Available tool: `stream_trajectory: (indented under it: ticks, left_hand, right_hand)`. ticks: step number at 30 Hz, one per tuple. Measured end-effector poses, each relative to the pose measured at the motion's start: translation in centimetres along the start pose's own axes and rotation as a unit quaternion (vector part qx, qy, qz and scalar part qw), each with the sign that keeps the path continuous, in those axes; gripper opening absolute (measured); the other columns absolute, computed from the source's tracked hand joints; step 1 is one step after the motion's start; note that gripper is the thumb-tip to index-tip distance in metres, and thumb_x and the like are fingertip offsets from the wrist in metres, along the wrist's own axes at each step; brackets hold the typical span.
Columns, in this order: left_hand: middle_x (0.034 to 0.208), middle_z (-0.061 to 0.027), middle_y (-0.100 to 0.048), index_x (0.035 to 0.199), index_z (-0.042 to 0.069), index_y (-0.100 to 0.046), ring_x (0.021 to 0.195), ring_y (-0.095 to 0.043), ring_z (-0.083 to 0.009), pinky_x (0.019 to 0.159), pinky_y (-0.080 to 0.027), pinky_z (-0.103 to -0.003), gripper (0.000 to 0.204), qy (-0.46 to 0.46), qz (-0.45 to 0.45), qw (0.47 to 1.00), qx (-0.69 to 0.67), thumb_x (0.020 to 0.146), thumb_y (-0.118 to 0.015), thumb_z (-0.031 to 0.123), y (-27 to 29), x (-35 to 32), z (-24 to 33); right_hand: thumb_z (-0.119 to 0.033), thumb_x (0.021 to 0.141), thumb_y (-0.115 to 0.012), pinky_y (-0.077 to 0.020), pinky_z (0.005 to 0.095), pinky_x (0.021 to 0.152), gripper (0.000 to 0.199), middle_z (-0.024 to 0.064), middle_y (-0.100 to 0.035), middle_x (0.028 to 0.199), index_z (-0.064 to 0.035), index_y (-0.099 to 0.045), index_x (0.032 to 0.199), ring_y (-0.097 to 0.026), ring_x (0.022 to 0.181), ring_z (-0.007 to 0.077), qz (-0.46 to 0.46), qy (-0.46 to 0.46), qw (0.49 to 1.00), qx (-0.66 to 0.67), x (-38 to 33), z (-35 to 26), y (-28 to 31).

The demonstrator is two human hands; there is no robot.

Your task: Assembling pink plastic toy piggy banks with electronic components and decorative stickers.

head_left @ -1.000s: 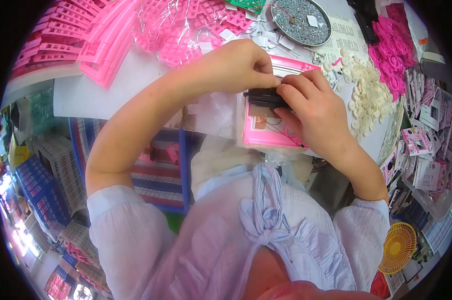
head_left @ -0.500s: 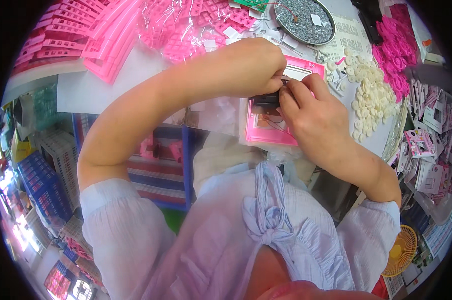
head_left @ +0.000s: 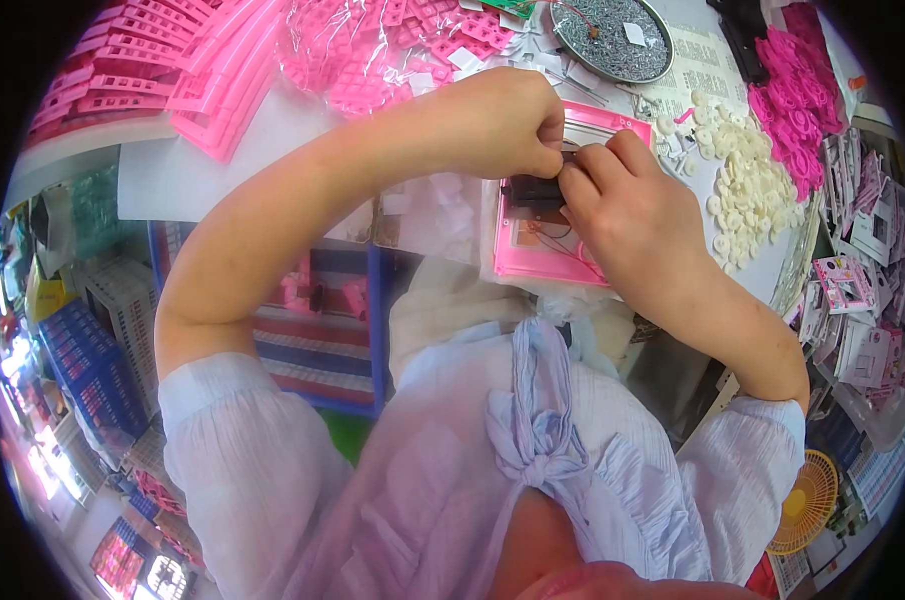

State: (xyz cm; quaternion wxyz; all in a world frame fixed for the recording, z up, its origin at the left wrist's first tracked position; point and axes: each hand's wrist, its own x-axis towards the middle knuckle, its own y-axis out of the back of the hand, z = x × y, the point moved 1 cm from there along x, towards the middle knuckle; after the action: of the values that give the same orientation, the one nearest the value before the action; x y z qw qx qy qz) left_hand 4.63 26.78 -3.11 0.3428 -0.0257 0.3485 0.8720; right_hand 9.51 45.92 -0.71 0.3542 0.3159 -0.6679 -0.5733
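A pink plastic frame (head_left: 548, 264) lies near the table's front edge, with thin wires and a black box-shaped part (head_left: 535, 193) inside it. My left hand (head_left: 521, 122) bends over the frame's upper left, its fingers curled and closed near the black part. From the right comes my right hand (head_left: 635, 200), its fingers pinched together against the left fingertips over the frame. Whatever lies between the fingertips is hidden by the hands; it is too small to make out.
A round metal tray of screws (head_left: 613, 45) stands at the back. White round plastic pieces (head_left: 743, 185) and magenta parts (head_left: 788, 105) are heaped at the right. Pink panels (head_left: 228, 85) and bagged pink keypads (head_left: 348, 60) fill the back left. A blue crate (head_left: 376, 340) stands below the table.
Both hands stay over the pink frame. My left hand has shifted slightly up and left, and the right fingers have closed in a little. The view has tilted slightly.
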Motion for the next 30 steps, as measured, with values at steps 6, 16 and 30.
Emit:
stream_trajectory:
  ticks: [6, 16, 30]
  left_hand:
    - [0.076, -0.0101, -0.069, 0.095, -0.002, -0.071, 0.068, -0.064, -0.0161, 0.063, -0.050, -0.032, 0.018, -0.087, 0.095, 0.991, -0.032, 0.087, -0.071, 0.014, -1.3, -1.8, -1.2]
    - [0.093, -0.0034, -0.070, 0.102, -0.001, -0.069, 0.081, -0.064, -0.0069, 0.070, -0.050, -0.023, 0.010, -0.061, 0.116, 0.976, -0.175, 0.095, -0.068, 0.007, -2.3, -3.1, -2.1]
    - [0.080, 0.0057, -0.060, 0.105, -0.001, -0.065, 0.069, -0.052, 0.0013, 0.060, -0.040, -0.017, 0.014, -0.024, 0.153, 0.948, -0.278, 0.092, -0.069, 0.000, -3.4, -3.0, -2.0]
  right_hand:
    - [-0.012, 0.071, -0.079, -0.0545, 0.0378, 0.074, 0.036, 0.0074, -0.062, 0.092, -0.0062, -0.062, 0.102, -0.060, 0.093, 0.0277, 0.068, -0.043, 0.988, 0.134, -0.8, 1.9, -0.3]
    - [-0.012, 0.070, -0.083, -0.0531, 0.0373, 0.074, 0.035, 0.0079, -0.066, 0.095, -0.0062, -0.064, 0.099, -0.060, 0.088, 0.0283, 0.175, -0.042, 0.968, 0.177, -0.9, 2.7, -1.4]
    - [-0.009, 0.074, -0.080, -0.0524, 0.0355, 0.066, 0.020, 0.0063, -0.069, 0.085, -0.0056, -0.067, 0.089, -0.064, 0.079, 0.0252, 0.254, -0.096, 0.951, 0.148, 0.5, 2.4, -2.8]
